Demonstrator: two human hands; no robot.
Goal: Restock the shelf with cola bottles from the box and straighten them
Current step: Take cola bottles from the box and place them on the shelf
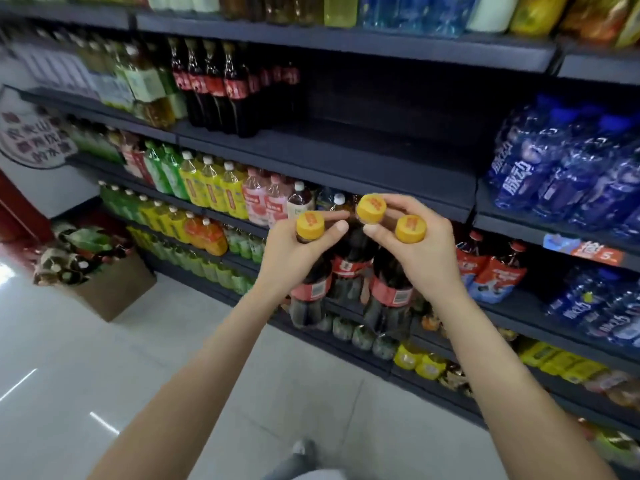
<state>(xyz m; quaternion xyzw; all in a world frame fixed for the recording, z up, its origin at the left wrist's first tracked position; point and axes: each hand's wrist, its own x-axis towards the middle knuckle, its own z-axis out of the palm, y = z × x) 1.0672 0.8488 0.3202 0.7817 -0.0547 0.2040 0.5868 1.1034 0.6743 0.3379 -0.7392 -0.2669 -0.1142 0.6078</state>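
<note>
cola bottles point(349, 258), ribbed yellow caps: left hand point(294, 251) grips one, right hand point(415, 247) seemingly two.

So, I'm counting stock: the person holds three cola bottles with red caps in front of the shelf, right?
Not quite. The head view shows three cola bottles in the hands, left and right, but their caps are yellow, not red.

Necks of three cola bottles point(349, 268) hidden behind the fingers. Top-shelf bottles point(408, 8) cut off by upper edge. Wall sign point(34, 140) blurred, unreadable.
</note>
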